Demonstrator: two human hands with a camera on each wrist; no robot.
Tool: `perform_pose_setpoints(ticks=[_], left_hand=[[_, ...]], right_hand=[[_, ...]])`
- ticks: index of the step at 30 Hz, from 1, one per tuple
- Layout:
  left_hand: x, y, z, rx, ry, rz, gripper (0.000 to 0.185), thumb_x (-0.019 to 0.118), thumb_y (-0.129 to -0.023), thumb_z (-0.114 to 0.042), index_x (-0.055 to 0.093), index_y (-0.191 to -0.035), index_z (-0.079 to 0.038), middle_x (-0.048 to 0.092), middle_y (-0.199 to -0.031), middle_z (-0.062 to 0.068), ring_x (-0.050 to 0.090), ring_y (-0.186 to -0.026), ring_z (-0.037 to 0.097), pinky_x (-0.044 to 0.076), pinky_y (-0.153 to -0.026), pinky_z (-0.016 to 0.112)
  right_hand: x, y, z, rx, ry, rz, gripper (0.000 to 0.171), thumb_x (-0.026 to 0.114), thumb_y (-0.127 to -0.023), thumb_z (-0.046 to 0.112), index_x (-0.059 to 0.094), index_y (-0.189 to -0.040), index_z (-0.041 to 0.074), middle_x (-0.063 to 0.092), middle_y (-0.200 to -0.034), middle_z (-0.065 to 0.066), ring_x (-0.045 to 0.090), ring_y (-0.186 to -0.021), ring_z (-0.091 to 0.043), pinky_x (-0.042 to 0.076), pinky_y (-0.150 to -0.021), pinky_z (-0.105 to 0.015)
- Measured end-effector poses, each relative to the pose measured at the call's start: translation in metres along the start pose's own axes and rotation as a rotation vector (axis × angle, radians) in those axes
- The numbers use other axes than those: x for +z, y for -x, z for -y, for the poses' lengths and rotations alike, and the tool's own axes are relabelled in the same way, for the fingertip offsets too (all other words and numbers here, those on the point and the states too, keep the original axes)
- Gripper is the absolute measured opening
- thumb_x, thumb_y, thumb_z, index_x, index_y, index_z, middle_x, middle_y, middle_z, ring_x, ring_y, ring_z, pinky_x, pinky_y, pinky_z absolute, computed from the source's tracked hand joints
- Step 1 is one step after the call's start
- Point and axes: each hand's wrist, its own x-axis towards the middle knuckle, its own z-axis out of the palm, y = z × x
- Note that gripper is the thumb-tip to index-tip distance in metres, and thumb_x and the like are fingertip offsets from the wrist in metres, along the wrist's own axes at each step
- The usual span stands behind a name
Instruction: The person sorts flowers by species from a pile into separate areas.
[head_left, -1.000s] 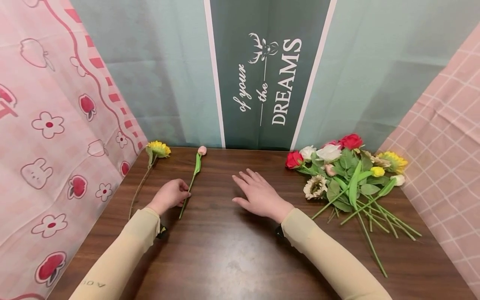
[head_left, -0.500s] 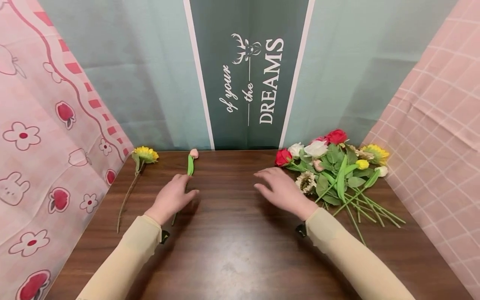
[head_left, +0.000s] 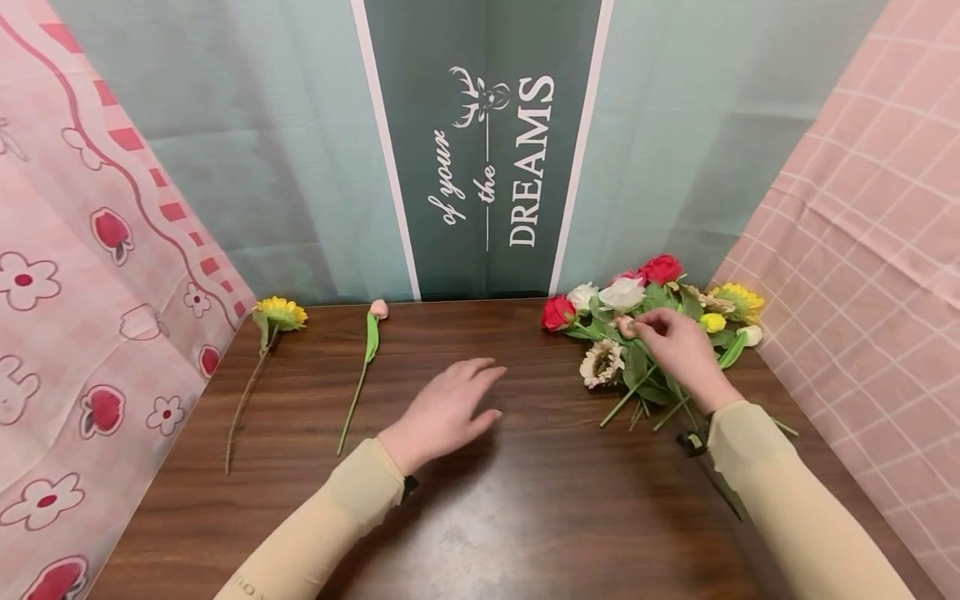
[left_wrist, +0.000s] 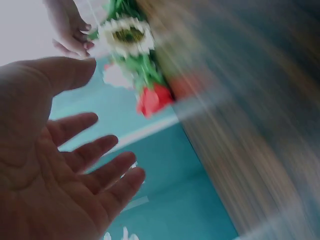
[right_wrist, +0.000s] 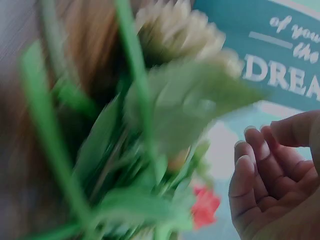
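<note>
Right hand (head_left: 678,350) over flower pile (head_left: 645,333) — fingertips at pink bud (head_left: 624,326)

Desk (head_left: 480,517): sunflower (head_left: 279,313) laid far left | tulip (head_left: 372,321) placed just right of it | flower pile (head_left: 645,333) heaped at right rear | banner (head_left: 480,150) hung behind the desk.

A dark wooden table (head_left: 465,517) is enclosed by cloth backdrops: a teal sheet with a dark green "DREAMS" banner (head_left: 487,158) behind, pink patterned fabric (head_left: 82,275) at left, pink checked fabric (head_left: 862,250) at right.
</note>
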Motion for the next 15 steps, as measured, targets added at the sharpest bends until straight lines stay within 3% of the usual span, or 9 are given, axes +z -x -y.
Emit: perform_pose_setpoints(ticks=[8, 12, 15], left_hand=[[0.025, -0.020, -0.047, 0.292, -0.096, 0.010, 0.066, 0.068, -0.098, -0.041, 0.046, -0.154, -0.012, 0.043, -0.158, 0.012, 0.040, -0.145, 0.029, 0.025, -0.122, 0.042], [0.038, -0.027, -0.070, 0.355, -0.113, 0.014, 0.066, 0.066, -0.099, -0.043, 0.045, -0.155, -0.015, 0.043, -0.158, 0.010, 0.038, -0.146, 0.025, 0.022, -0.123, 0.039], [0.046, -0.032, -0.086, 0.384, -0.127, 0.021, 0.067, 0.065, -0.099, -0.045, 0.044, -0.155, -0.016, 0.043, -0.157, 0.008, 0.038, -0.146, 0.024, 0.022, -0.123, 0.038]], right_hand=[[-0.017, 0.010, -0.033, 0.096, 0.041, 0.075, 0.033, 0.058, -0.103, 0.031, 0.070, -0.111, 0.002, 0.070, -0.091, -0.014, 0.060, -0.071, -0.025, 0.048, -0.061, -0.036], [-0.029, 0.014, -0.044, 0.143, 0.017, 0.086, 0.037, 0.057, -0.104, 0.032, 0.069, -0.112, -0.002, 0.072, -0.091, -0.015, 0.069, -0.075, -0.026, 0.051, -0.063, -0.035], [-0.041, 0.018, -0.056, 0.181, 0.031, 0.087, 0.040, 0.054, -0.104, 0.034, 0.069, -0.111, -0.003, 0.072, -0.089, -0.014, 0.068, -0.074, -0.025, 0.051, -0.064, -0.034]])
